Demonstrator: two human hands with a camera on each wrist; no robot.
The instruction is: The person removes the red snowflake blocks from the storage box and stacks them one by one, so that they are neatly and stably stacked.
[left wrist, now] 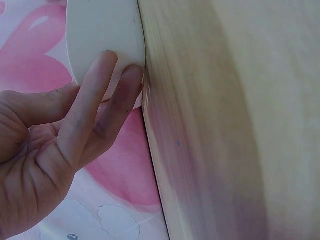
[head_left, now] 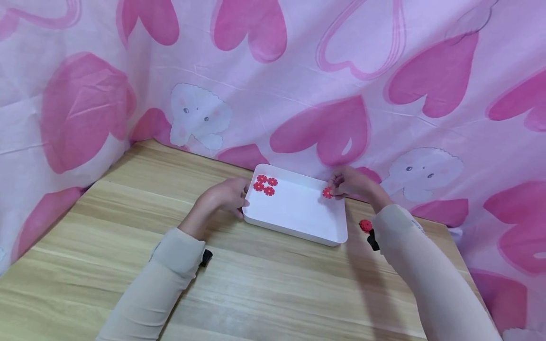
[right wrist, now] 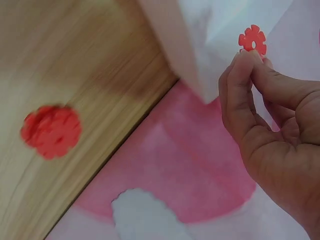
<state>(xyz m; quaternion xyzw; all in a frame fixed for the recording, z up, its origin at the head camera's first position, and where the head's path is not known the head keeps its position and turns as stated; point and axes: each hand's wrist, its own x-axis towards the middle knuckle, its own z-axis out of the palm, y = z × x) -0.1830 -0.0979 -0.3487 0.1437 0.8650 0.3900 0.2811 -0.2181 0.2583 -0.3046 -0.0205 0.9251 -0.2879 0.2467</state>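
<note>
A shallow white tray [head_left: 294, 208] lies on the wooden table. My left hand [head_left: 228, 195] holds its left end. In the left wrist view the thumb meets the rim and two fingers [left wrist: 90, 100] lie along the outer wall. Over the tray's far right corner, my right hand [head_left: 351, 182] pinches a red flower-shaped plastic piece [head_left: 326, 192] between thumb and fingertips. The right wrist view shows this notched piece [right wrist: 253, 39] with a small hole in its middle. Several matching red pieces [head_left: 269, 191] sit close together in the tray's far left corner.
A small pile of red flower pieces [right wrist: 52, 132] lies on the table [head_left: 264, 289] right of the tray, near my right sleeve [head_left: 409, 241]. Directly behind the tray hangs a pink curtain [head_left: 256, 94] with hearts, and it also borders the table's left and right sides.
</note>
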